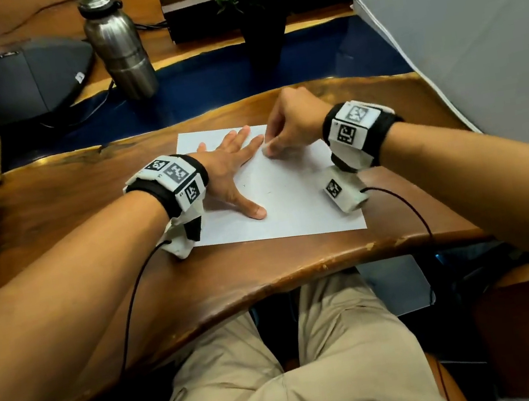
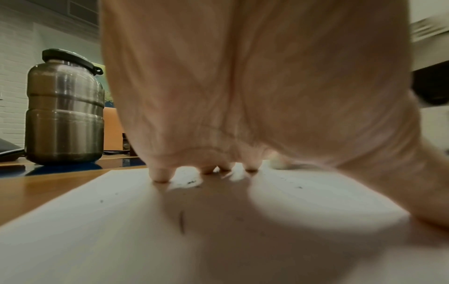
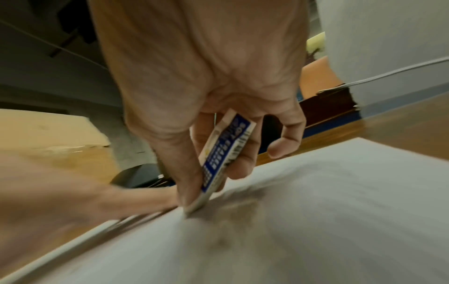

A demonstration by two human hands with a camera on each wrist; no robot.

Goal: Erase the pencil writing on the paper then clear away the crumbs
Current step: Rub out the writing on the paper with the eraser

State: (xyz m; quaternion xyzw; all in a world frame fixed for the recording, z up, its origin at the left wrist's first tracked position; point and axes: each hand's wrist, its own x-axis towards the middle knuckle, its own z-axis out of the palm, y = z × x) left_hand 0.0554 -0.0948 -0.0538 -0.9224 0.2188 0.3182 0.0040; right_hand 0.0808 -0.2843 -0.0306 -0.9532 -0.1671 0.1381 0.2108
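I see the paper [image 1: 277, 205] lying flat on the near wooden part of the desk [image 1: 82, 194], with dark crumbs [image 2: 190, 182] scattered by the left fingertips [image 2: 161, 175]. My left hand [image 1: 233, 167] lies spread and flat on the sheet, fingers straight, while my right hand [image 1: 292, 123] pinches the eraser [image 3: 223, 155] in its blue sleeve, its tip touching the paper near the far edge. A steel bottle [image 1: 119, 46] and a potted plant [image 1: 259, 0] stand well behind.
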